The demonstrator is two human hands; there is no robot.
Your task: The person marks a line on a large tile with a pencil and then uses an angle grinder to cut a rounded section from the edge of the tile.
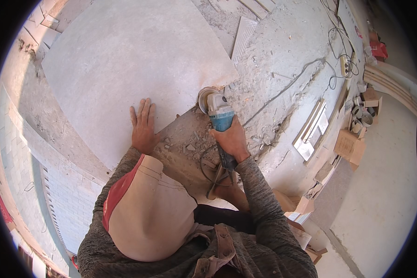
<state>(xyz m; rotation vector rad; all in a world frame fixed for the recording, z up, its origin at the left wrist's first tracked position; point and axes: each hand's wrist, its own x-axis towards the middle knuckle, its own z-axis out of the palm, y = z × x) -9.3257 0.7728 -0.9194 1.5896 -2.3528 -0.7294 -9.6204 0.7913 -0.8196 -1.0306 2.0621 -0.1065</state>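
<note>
Gripping the blue grinder (pixel 222 119) mid-frame with the right hand (pixel 233 140); resting the left hand (pixel 143 131), open and flat, on the upper-left slab (pixel 129 55), likely to steady it.

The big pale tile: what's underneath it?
The large pale tile covers whatever lies directly beneath. Past its lower-right edge, rubble shows near the angle grinder. A ridged tile piece lies by its upper-right edge; whether it reaches underneath can't be told.

No text, label, number or sign is legible: any print on the blue-and-grey handheld angle grinder (pixel 222 120) at the centre of the frame, or the brown cardboard box (pixel 349 144) at right, is too small to read.
</note>
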